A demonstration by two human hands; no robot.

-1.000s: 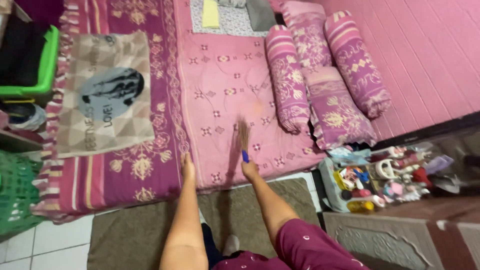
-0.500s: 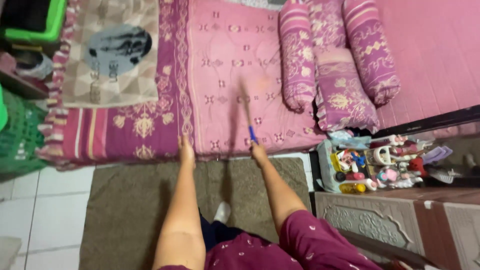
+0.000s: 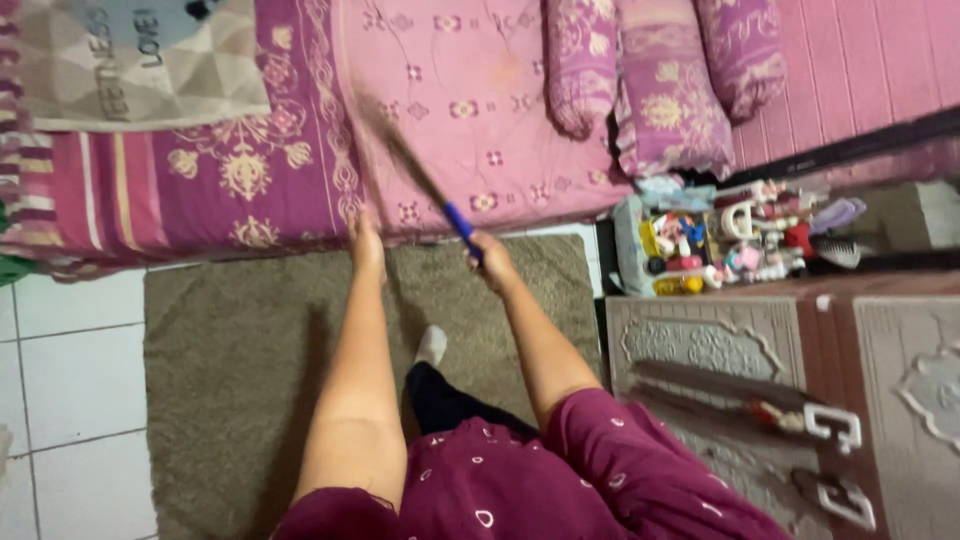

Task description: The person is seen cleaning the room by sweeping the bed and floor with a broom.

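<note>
My right hand (image 3: 489, 257) grips the blue handle of a stick broom (image 3: 412, 170). Its brown bristles slant up and to the left over the pink floral bedsheet (image 3: 450, 60) and look blurred. My left hand (image 3: 366, 240) rests flat against the front edge of the mattress (image 3: 200, 200), fingers together, holding nothing. I stand on a brown rug (image 3: 250, 350) in front of the bed, with one socked foot (image 3: 431, 346) showing below.
Three purple patterned bolsters and pillows (image 3: 660, 90) lie at the bed's right. A beige printed cloth (image 3: 130, 55) covers its left. A tray of small toiletries (image 3: 720, 240) sits by a carved brown cabinet (image 3: 760, 350). White floor tiles (image 3: 70, 380) lie to the left.
The broom has swung left and down across the sheet, now slanting left instead of pointing up. My view has dropped lower, showing more rug and cabinet. My left hand stays on the mattress edge.
</note>
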